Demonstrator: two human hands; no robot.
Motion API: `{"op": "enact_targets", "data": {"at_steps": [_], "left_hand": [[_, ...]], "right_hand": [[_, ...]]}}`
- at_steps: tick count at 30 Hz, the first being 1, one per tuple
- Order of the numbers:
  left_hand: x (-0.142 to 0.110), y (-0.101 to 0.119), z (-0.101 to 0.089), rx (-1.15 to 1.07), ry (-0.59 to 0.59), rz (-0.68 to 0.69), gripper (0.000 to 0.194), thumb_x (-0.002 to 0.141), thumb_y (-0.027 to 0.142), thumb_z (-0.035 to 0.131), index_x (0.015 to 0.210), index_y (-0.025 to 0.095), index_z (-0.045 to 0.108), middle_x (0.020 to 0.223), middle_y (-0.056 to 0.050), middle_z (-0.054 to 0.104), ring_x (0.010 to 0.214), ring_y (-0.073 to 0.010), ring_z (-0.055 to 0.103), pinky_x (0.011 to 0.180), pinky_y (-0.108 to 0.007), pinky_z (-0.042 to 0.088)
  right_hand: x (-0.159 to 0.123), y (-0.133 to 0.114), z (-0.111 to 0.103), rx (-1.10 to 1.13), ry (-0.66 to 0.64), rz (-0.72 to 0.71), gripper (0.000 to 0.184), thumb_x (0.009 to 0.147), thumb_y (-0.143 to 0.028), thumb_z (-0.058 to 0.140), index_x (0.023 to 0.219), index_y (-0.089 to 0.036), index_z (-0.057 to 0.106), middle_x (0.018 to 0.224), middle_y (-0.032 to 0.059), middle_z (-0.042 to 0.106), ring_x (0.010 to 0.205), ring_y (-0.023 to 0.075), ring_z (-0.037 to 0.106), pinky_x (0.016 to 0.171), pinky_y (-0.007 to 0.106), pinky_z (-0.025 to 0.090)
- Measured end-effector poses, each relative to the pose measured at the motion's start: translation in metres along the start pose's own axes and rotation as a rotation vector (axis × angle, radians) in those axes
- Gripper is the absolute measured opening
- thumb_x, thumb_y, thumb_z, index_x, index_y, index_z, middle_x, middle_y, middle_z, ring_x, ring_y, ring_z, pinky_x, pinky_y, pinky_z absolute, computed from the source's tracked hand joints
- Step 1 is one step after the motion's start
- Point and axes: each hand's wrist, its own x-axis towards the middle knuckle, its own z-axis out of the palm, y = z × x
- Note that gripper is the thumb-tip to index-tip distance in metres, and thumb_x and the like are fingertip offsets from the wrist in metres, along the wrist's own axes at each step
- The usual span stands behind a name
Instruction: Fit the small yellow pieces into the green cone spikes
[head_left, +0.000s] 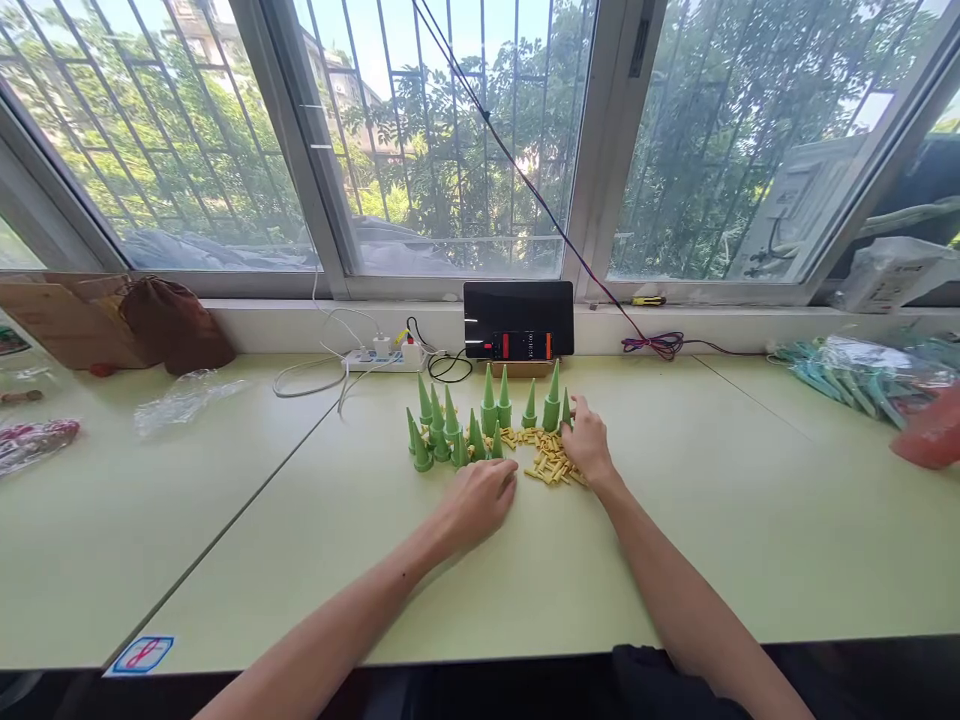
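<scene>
My right hand is closed round a small green cone at the right end of a group of similar cones. Beneath and beside that hand lies a loose pile of short yellow pegs. My left hand rests low in front of the left cones, its fingers curled together; whatever they may hold is hidden. Just behind it stand several upright green cones, some on wider round bases. Two taller cones rise at the back, and another tall cone stands left of my right hand.
A dark tablet leans at the back behind a lit phone. Left of it are a power strip and cables. A brown bag sits at the far left, plastic-wrapped green items at the far right.
</scene>
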Motion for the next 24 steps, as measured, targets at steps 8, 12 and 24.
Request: {"op": "enact_targets", "data": {"at_steps": [8, 12, 24], "left_hand": [[0.001, -0.005, 0.004, -0.065, 0.016, 0.027, 0.02, 0.092, 0.027, 0.048, 0.105, 0.021, 0.062, 0.103, -0.009, 0.069, 0.091, -0.0225, 0.067, 0.076, -0.03, 0.048], [0.001, -0.01, 0.006, -0.041, 0.012, 0.058, 0.025, 0.091, 0.026, 0.048, 0.113, 0.022, 0.06, 0.123, -0.01, 0.065, 0.106, -0.0271, 0.065, 0.085, -0.036, 0.051], [0.002, -0.009, 0.011, -0.132, 0.084, -0.007, 0.033, 0.091, 0.028, 0.05, 0.121, 0.021, 0.061, 0.125, -0.01, 0.066, 0.108, -0.0267, 0.065, 0.09, -0.039, 0.051]], "right_hand": [[0.003, 0.005, 0.004, 0.025, 0.006, -0.013, 0.041, 0.084, -0.006, 0.052, 0.124, -0.013, 0.052, 0.097, 0.0112, 0.071, 0.092, 0.0248, 0.064, 0.077, 0.03, 0.041], [0.003, 0.007, 0.006, 0.052, 0.027, -0.014, 0.038, 0.083, -0.006, 0.052, 0.12, -0.015, 0.054, 0.094, 0.0115, 0.071, 0.089, 0.0252, 0.064, 0.075, 0.03, 0.042], [-0.002, -0.015, -0.011, 0.313, 0.621, -0.161, 0.013, 0.091, -0.026, 0.049, 0.098, -0.017, 0.054, 0.087, 0.0102, 0.064, 0.083, 0.0243, 0.056, 0.075, 0.036, 0.045]]}}
